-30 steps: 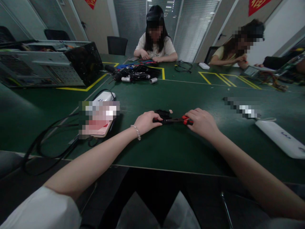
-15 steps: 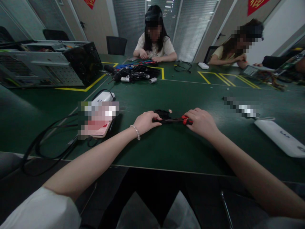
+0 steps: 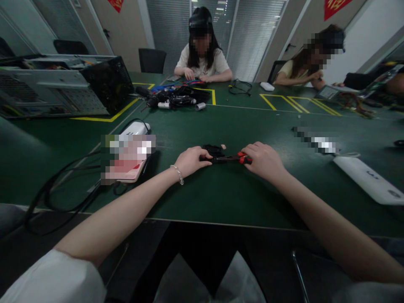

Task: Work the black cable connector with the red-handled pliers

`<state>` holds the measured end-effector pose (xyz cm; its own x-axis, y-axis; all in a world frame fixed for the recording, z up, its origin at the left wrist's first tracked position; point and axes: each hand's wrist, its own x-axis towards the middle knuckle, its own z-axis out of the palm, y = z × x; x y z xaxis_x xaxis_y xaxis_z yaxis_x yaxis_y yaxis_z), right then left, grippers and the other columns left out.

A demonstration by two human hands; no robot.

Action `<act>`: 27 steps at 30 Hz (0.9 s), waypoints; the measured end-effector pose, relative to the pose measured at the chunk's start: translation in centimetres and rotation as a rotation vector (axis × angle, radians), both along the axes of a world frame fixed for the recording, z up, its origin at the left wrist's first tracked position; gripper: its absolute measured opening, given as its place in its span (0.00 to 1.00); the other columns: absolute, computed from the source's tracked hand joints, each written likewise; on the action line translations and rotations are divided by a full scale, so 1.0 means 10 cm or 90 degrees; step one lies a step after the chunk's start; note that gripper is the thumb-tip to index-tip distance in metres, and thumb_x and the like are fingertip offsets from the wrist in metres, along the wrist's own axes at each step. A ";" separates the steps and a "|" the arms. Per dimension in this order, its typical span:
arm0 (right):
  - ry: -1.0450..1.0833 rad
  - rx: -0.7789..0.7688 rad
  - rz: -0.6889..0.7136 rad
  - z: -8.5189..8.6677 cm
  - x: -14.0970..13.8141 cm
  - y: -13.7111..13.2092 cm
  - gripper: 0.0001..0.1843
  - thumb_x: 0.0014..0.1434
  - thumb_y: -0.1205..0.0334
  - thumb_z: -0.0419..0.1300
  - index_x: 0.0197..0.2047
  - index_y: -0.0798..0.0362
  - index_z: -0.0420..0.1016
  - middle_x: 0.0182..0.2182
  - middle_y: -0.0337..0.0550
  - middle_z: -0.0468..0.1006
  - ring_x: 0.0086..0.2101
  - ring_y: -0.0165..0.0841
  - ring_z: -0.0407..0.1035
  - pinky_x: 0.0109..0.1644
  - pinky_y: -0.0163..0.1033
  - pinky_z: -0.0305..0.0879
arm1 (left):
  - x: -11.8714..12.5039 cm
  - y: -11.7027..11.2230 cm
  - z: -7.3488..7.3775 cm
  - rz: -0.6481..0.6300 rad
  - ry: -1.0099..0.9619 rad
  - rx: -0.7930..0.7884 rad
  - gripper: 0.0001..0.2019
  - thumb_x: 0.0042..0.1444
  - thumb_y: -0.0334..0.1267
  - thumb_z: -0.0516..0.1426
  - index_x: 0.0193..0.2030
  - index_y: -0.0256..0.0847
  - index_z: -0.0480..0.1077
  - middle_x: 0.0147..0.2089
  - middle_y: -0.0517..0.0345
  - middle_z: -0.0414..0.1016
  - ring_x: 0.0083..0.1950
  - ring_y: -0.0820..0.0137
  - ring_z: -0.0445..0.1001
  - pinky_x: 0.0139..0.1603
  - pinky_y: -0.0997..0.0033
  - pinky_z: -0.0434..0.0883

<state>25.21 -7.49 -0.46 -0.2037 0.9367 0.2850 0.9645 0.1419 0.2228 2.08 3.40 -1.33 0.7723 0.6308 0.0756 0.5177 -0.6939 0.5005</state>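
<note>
My right hand [image 3: 264,160] is closed around red-and-black-handled pliers [image 3: 232,158], whose jaws point left. My left hand [image 3: 190,162], with a chain bracelet at the wrist, pinches a thin black piece [image 3: 216,160] that looks like cable. The jaws meet this piece just beside my left fingertips; whether they bite on it is too small to tell. Right behind, a small heap of black pieces [image 3: 213,149] lies on the green table [image 3: 202,193]. A little tan bit [image 3: 224,147] rests by the heap.
Left of my forearm lie a phone [image 3: 134,174], a white power bank [image 3: 139,127] and looped black cables [image 3: 47,189]. Another white power bank [image 3: 368,179] is at right. Farther back are a computer case [image 3: 107,86], a cable pile [image 3: 176,97] and two seated people.
The whole view has shifted slightly left. Both hands, the pliers and the black piece keep nearly the same positions.
</note>
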 end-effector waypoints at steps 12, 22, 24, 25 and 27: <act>0.011 0.001 0.002 0.00 -0.01 0.00 0.13 0.49 0.64 0.56 0.39 0.57 0.71 0.36 0.49 0.73 0.35 0.38 0.62 0.36 0.40 0.58 | 0.00 0.03 -0.04 -0.003 -0.010 0.006 0.12 0.50 0.45 0.56 0.40 0.46 0.72 0.39 0.57 0.70 0.37 0.69 0.68 0.32 0.72 0.63; 0.022 0.007 -0.003 0.00 -0.03 -0.01 0.13 0.49 0.65 0.56 0.39 0.58 0.71 0.36 0.48 0.73 0.36 0.37 0.62 0.36 0.40 0.58 | 0.00 0.04 -0.05 -0.004 -0.012 0.014 0.11 0.50 0.44 0.57 0.40 0.46 0.72 0.39 0.58 0.70 0.36 0.70 0.68 0.32 0.72 0.62; 0.020 0.010 -0.003 -0.01 -0.03 -0.01 0.13 0.49 0.65 0.56 0.39 0.57 0.71 0.36 0.48 0.73 0.36 0.37 0.62 0.36 0.40 0.58 | 0.00 0.04 -0.05 -0.003 -0.010 0.014 0.12 0.50 0.45 0.57 0.40 0.46 0.72 0.38 0.58 0.70 0.36 0.70 0.68 0.31 0.72 0.62; 0.015 0.011 -0.004 -0.01 -0.03 -0.01 0.12 0.49 0.65 0.56 0.39 0.57 0.71 0.35 0.48 0.73 0.35 0.37 0.62 0.36 0.40 0.58 | 0.00 0.04 -0.05 -0.003 -0.010 0.016 0.12 0.50 0.45 0.57 0.40 0.46 0.72 0.38 0.57 0.70 0.36 0.70 0.68 0.31 0.72 0.62; 0.005 0.013 -0.004 0.00 -0.02 -0.01 0.12 0.49 0.64 0.56 0.38 0.57 0.71 0.35 0.48 0.73 0.35 0.38 0.61 0.35 0.40 0.57 | 0.00 0.03 -0.05 -0.002 -0.014 0.019 0.12 0.50 0.44 0.56 0.40 0.45 0.72 0.38 0.57 0.70 0.36 0.70 0.68 0.32 0.72 0.62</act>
<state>25.02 -7.57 -0.49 -0.1956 0.9316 0.3063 0.9670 0.1313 0.2181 2.11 3.72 -1.85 0.7725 0.6251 0.1113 0.5046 -0.7108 0.4900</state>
